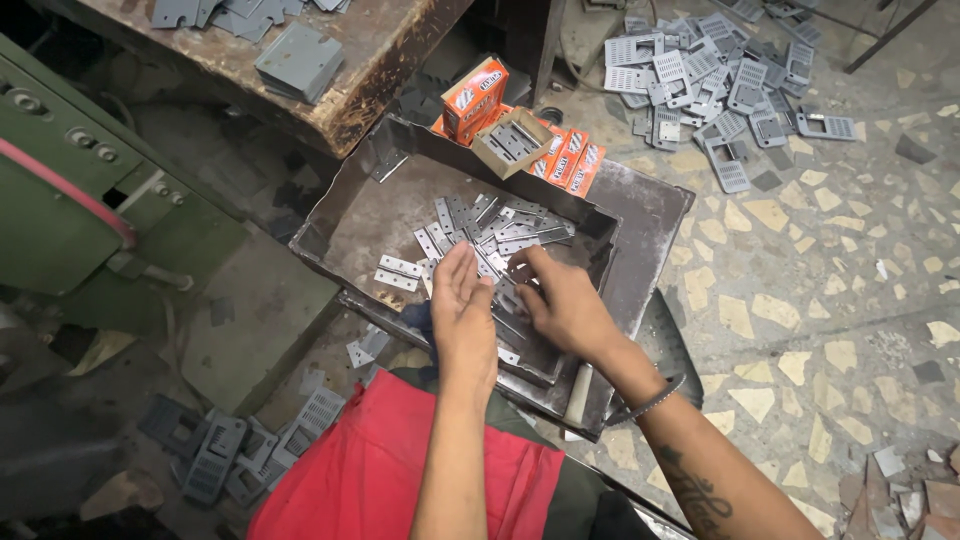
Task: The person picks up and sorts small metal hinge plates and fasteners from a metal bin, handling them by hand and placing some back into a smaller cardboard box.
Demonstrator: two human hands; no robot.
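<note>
Both hands, left hand and right hand, seemingly gathering hinges.

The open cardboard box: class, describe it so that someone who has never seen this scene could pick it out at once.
Find the dark metal tray in front of the person. At its far edge lies a cluster of orange boxes. The open cardboard box sits among them: only it shows a plain brown inside, holding grey metal pieces.

Bare forearms, dark bracelet on tattooed right arm, red garment
</note>
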